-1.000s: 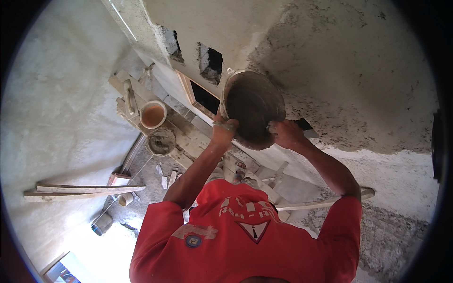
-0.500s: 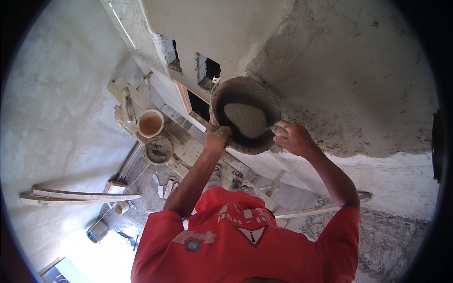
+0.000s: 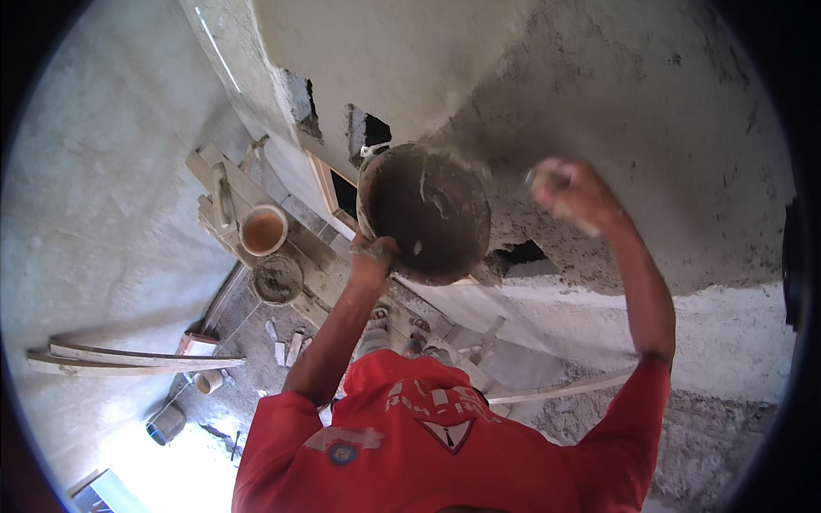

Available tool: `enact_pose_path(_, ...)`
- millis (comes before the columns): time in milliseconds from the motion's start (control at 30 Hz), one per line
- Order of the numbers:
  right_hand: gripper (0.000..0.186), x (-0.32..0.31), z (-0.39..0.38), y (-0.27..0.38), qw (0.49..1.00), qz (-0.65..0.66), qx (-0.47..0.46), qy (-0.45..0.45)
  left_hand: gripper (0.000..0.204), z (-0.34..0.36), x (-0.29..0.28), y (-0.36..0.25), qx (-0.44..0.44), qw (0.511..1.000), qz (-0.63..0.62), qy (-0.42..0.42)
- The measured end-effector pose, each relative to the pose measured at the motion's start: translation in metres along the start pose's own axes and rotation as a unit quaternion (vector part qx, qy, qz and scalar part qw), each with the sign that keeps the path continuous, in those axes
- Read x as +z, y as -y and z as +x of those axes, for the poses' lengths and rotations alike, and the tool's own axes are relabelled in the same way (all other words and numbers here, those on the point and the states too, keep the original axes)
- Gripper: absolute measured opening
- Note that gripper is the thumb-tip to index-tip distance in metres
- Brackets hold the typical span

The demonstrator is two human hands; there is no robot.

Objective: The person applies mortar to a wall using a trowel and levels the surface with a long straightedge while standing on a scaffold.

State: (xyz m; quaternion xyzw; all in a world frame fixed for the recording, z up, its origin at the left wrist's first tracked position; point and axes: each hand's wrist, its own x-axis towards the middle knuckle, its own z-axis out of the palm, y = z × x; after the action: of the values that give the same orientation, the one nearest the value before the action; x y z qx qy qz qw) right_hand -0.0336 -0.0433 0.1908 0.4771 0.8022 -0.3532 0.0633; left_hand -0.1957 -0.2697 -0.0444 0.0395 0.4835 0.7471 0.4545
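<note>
My left hand (image 3: 373, 261) grips the near-left rim of a dark, mortar-smeared bucket (image 3: 475, 209), tilted so that its inside shows. Wet grey residue streaks its inner wall. To the right of the bucket, my raised right hand (image 3: 577, 198) is closed around the handle of a trowel (image 3: 554, 181) close to the wall. Motion smears that hand, and the blade cannot be made out. Before me the wall (image 3: 633, 111) carries grey plaster, darker and rougher on the right than on the left.
Planks (image 3: 321, 261) at my feet form a platform bearing a container of orange-brown liquid (image 3: 263, 231) and a mortar bucket (image 3: 277, 280). Long boards (image 3: 128, 357) lean at left. Holes (image 3: 376, 131) break the wall, with another hole (image 3: 523, 256) lower right. Rubble lies below.
My right hand has swung up and right from the bucket with the trowel toward the wall. The mortar heap seen in the bucket is gone from view. The bucket has shifted slightly left.
</note>
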Motion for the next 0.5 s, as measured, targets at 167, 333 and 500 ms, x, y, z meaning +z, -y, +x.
enact_pose_path(167,0.045,-0.075,-0.024,0.013,0.959,-0.089,-0.021,-0.270,0.029,0.000,-0.003,0.008,0.017,1.000,0.011,-0.024)
enact_pose_path(333,0.037,-0.038,-0.039,-0.010,0.989,-0.008,-0.058,-0.133,0.051,-0.009,0.008,0.010,0.000,1.000,0.018,-0.014)
enact_pose_path(500,0.025,0.047,-0.032,-0.066,0.884,-0.394,-0.236,-0.081,0.056,-0.011,0.029,0.020,0.039,0.999,0.016,0.027)
